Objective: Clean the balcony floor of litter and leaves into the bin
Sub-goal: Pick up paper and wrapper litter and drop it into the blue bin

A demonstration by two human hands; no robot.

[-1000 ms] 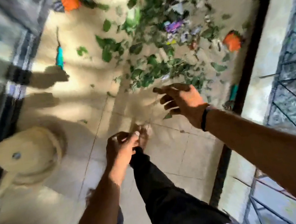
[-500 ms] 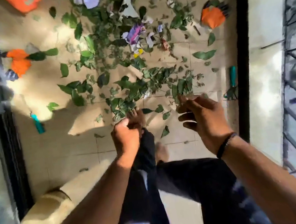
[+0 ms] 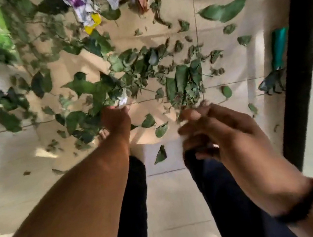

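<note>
My left hand (image 3: 116, 119) is down at the floor, fingers closed around a white scrap of paper (image 3: 123, 101) at the edge of the leaves (image 3: 143, 65). My right hand (image 3: 220, 131) hovers beside it, fingers loosely curled, holding nothing I can make out through the blur. Green leaves lie scattered over the tan tiles (image 3: 173, 193) ahead of both hands, paper litter (image 3: 81, 1) further up, a teal-handled hand rake (image 3: 277, 59) by the dark frame (image 3: 301, 46) on the right
</note>
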